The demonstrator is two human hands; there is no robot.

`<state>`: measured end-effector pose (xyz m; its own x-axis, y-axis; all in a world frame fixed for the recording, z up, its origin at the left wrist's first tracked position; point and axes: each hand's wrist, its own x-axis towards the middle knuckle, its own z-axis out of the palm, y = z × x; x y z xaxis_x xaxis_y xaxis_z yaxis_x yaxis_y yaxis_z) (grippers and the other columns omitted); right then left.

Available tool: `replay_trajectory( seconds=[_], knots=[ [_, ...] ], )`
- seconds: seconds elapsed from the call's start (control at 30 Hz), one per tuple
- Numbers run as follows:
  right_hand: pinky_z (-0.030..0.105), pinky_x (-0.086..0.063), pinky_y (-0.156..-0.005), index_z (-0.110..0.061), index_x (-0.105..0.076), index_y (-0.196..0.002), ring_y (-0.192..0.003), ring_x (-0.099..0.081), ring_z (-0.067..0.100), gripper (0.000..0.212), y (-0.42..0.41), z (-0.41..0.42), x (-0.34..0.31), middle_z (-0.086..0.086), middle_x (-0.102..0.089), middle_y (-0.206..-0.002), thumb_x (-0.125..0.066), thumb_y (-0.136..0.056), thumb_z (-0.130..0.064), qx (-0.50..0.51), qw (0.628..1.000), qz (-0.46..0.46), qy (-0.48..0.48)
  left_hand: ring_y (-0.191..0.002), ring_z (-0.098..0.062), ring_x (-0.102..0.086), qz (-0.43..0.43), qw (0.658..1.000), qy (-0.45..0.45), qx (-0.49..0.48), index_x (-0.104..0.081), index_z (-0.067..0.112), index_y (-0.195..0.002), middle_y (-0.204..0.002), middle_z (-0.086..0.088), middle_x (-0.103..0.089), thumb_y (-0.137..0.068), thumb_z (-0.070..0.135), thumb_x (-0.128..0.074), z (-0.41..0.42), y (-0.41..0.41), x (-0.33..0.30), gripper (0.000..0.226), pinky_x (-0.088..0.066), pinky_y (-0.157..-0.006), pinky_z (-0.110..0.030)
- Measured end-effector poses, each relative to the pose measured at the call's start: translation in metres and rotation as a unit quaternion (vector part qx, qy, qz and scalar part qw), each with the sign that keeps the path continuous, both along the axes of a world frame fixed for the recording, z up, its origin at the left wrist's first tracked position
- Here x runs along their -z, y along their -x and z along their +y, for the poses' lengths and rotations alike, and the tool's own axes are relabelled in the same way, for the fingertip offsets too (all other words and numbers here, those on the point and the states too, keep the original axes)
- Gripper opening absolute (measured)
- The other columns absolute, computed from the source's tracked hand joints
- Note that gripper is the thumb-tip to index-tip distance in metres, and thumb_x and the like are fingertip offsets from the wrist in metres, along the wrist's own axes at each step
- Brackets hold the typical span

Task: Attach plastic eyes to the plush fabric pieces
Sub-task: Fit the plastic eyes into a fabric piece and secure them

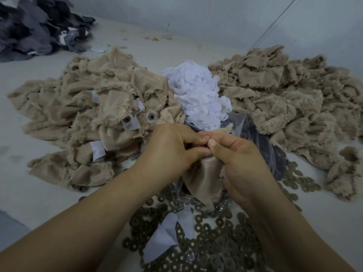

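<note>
Plush piece pinched between fingers of both hands

Toy-making workshop. Pale work surface carries heaped tan plush pieces; white fabric scraps just left of them, metal washers in front.

Single head-worn wide-angle view, looking forward and down, close over the worktop; wall at 12 o'clock.

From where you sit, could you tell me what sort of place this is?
Probably a plush-toy workshop bench: heaps of tan plush pieces, a spread of loose washers, and both hands working one tan fabric piece.
</note>
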<state>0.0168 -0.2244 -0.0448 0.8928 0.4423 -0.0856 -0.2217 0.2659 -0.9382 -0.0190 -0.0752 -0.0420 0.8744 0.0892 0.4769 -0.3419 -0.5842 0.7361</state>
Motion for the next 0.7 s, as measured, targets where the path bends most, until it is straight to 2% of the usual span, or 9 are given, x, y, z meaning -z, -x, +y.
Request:
replay_trajectory(
  seconds=[0.13,0.2,0.27,0.33,0.4,0.47,0.6,0.63,0.7],
  knots=[
    [0.037,-0.060,-0.088,0.002,-0.069,-0.111,-0.102,-0.072,0.030,0.025,-0.002,0.000,-0.003,0.022,-0.074,-0.107,-0.055,-0.094,-0.010,-0.006,0.997,0.055,-0.050,-0.077,0.000,-0.063,-0.033,0.999,-0.018,-0.002,-0.073,0.021,-0.111,-0.083,0.010,-0.070,-0.078,0.019,-0.081,0.000,-0.001,0.002,0.034,-0.050,-0.072,-0.014],
    [0.040,-0.057,-0.091,-0.001,-0.069,-0.114,-0.106,-0.071,0.030,0.027,-0.005,0.000,-0.006,0.020,-0.074,-0.110,-0.055,-0.095,-0.014,0.015,0.996,0.068,-0.058,-0.074,0.001,-0.062,-0.040,0.998,0.030,-0.043,-0.070,0.027,-0.115,-0.079,0.015,-0.066,-0.080,0.026,-0.079,0.000,0.001,0.006,0.036,-0.050,-0.070,-0.014],
    [0.040,-0.057,-0.090,-0.004,-0.070,-0.114,-0.105,-0.072,0.028,0.026,-0.009,-0.002,-0.006,0.017,-0.075,-0.109,-0.053,-0.098,-0.015,0.035,0.995,0.084,-0.050,-0.071,-0.006,-0.063,-0.004,0.991,0.122,-0.058,-0.067,0.026,-0.105,-0.078,0.008,-0.067,-0.078,0.032,-0.081,0.000,0.003,0.009,0.031,-0.054,-0.064,-0.024],
    [0.045,-0.056,-0.092,-0.005,-0.068,-0.118,-0.107,-0.071,0.032,0.029,-0.011,-0.003,-0.006,0.019,-0.074,-0.111,-0.054,-0.097,-0.018,0.033,0.993,0.108,-0.047,-0.072,-0.013,-0.064,0.048,0.992,0.110,-0.037,-0.067,0.020,-0.093,-0.079,0.005,-0.067,-0.075,0.034,-0.083,0.000,0.002,0.011,0.028,-0.056,-0.065,-0.032],
    [0.048,-0.056,-0.094,-0.006,-0.065,-0.123,-0.109,-0.070,0.033,0.042,-0.011,-0.002,-0.006,0.020,-0.073,-0.114,-0.063,-0.084,-0.023,0.025,0.992,0.116,-0.053,-0.072,-0.021,-0.064,0.075,0.994,0.080,-0.006,-0.070,0.012,-0.083,-0.077,-0.003,-0.068,-0.080,0.024,-0.079,-0.002,0.001,0.011,0.015,-0.054,-0.068,-0.042],
    [0.043,-0.059,-0.089,-0.009,-0.062,-0.126,-0.106,-0.071,0.030,0.063,-0.011,-0.002,-0.006,0.018,-0.072,-0.116,-0.076,-0.067,-0.023,0.026,0.992,0.107,-0.056,-0.068,-0.028,-0.063,0.076,0.990,0.122,0.003,-0.070,0.008,-0.078,-0.073,-0.010,-0.068,-0.085,0.013,-0.074,-0.002,-0.001,0.011,0.010,-0.054,-0.065,-0.045],
    [0.039,-0.060,-0.087,-0.024,-0.055,-0.134,-0.103,-0.072,0.023,0.106,-0.011,-0.003,-0.003,0.008,-0.065,-0.128,-0.091,-0.035,-0.032,0.055,0.996,0.044,0.056,-0.052,-0.007,-0.055,0.067,0.976,0.206,-0.001,-0.070,0.015,-0.070,-0.057,0.004,-0.064,-0.090,0.013,-0.068,-0.001,-0.002,0.010,0.020,-0.046,-0.050,-0.024],
    [0.039,-0.059,-0.088,-0.025,-0.053,-0.136,-0.105,-0.071,0.022,0.107,-0.010,-0.002,-0.001,0.006,-0.063,-0.129,-0.091,-0.035,-0.032,0.057,0.995,0.032,0.072,-0.051,-0.006,-0.053,0.066,0.975,0.213,-0.009,-0.070,0.015,-0.070,-0.056,0.005,-0.062,-0.091,0.014,-0.067,-0.001,-0.003,0.009,0.022,-0.045,-0.050,-0.021],
    [0.039,-0.058,-0.091,-0.024,-0.055,-0.132,-0.107,-0.071,0.021,0.092,-0.009,0.000,0.001,0.005,-0.064,-0.130,-0.087,-0.046,-0.026,0.062,0.996,0.032,0.054,-0.046,-0.005,-0.047,0.069,0.969,0.236,-0.016,-0.066,0.013,-0.068,-0.051,0.006,-0.056,-0.093,0.016,-0.065,-0.001,-0.003,0.010,0.025,-0.040,-0.047,-0.018]
  ],
)
